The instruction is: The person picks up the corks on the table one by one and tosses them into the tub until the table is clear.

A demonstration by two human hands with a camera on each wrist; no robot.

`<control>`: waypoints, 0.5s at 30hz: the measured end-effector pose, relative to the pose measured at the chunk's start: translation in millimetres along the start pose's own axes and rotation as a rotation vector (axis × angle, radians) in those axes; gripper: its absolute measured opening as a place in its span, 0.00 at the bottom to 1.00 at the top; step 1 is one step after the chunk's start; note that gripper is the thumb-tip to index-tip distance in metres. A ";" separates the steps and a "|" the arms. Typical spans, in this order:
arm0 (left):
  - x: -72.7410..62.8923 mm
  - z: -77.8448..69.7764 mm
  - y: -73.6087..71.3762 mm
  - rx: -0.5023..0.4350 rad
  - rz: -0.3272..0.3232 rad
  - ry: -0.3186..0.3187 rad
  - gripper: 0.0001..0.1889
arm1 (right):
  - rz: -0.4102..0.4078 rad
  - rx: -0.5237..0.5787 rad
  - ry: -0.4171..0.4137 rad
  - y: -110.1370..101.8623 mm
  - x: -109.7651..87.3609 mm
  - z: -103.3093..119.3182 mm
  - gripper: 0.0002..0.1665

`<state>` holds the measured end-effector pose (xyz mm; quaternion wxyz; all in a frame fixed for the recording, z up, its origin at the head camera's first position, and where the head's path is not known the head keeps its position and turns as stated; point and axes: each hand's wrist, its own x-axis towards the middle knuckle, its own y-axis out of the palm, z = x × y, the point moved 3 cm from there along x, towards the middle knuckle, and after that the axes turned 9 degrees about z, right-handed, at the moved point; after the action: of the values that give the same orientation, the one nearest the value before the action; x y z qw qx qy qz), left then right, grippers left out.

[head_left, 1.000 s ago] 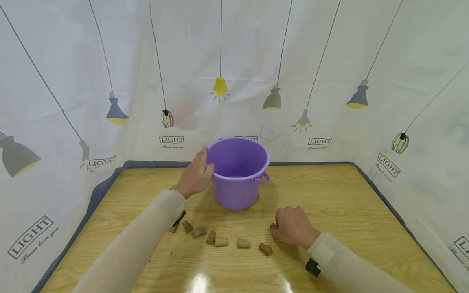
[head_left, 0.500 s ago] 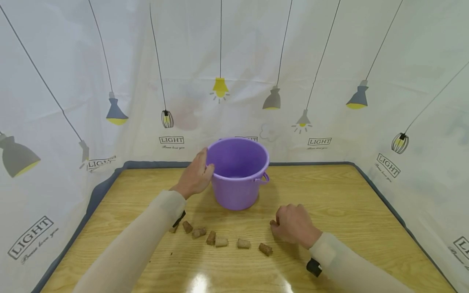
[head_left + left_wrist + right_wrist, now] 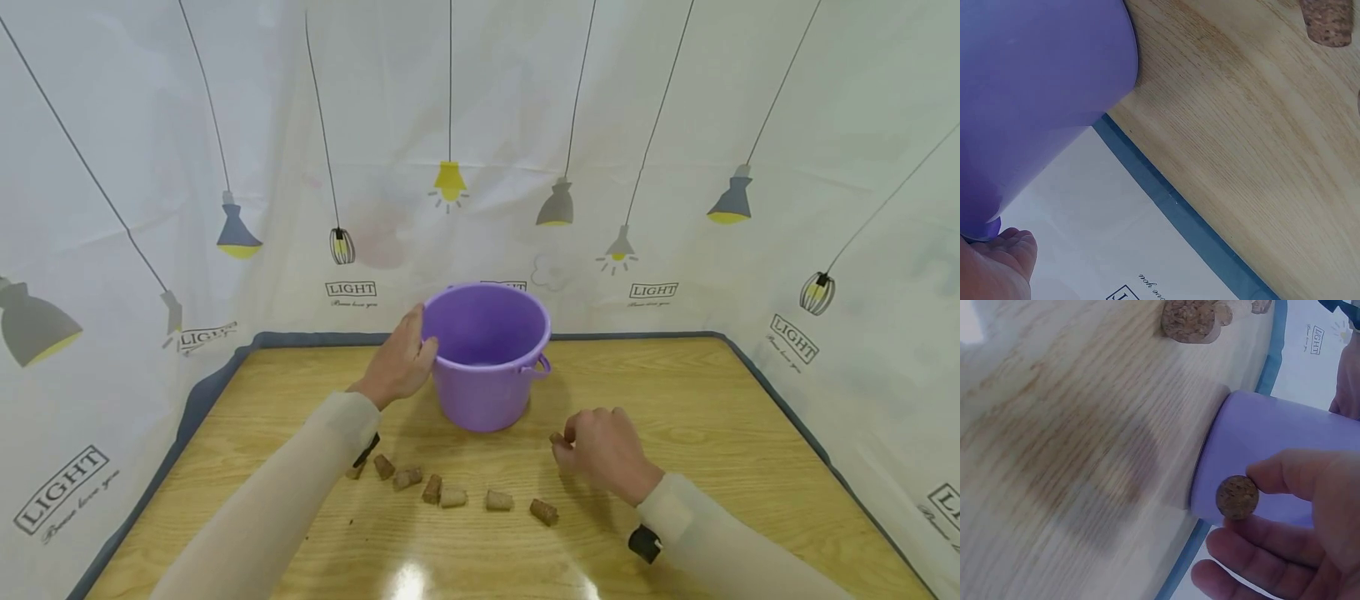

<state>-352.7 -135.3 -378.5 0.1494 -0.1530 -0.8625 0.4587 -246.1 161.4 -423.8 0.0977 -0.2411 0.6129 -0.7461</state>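
- While the sleeves (image 3: 277, 492) filled the lower left and lower right of the head view, a bare stretch of tabletop (image 3: 480, 558) showed between them at the bottom.
- Below the centre, a loose row of corks (image 3: 453, 497) lay on the wood, the leftmost partly hidden by the left sleeve's cuff.
- To the right of that row, the right hand (image 3: 606, 450) pinched a single cork (image 3: 1237, 497) between thumb and finger, its round end facing the right wrist camera. It was probably very light and firm with a slight give, too grainy to slip easily and hard to break; the curved side, between two fingertips, seemed the best hold.
- At the centre, a purple bucket (image 3: 480, 400) stood upright, and the left hand (image 3: 395, 360) gripped the left side of its rim. Smooth and apparently plastic, it looked light, fairly stiff and a little slippery; the rim offered the surest grasp, with the small side lug (image 3: 545, 364) at its right as another.
- Across the upper frame hung a white sheet (image 3: 510, 100) printed with lamps, its blue border (image 3: 637, 337) running along the tabletop's far edge.
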 end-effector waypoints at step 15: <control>-1.1 0.0 0.7 -0.006 0.011 -0.013 0.38 | -0.096 0.041 0.027 -6.7 4.2 0.4 0.15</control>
<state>-351.6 -135.4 -379.2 0.1408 -0.1550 -0.8639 0.4580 -248.6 160.7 -416.3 0.0585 -0.2578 0.5864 -0.7657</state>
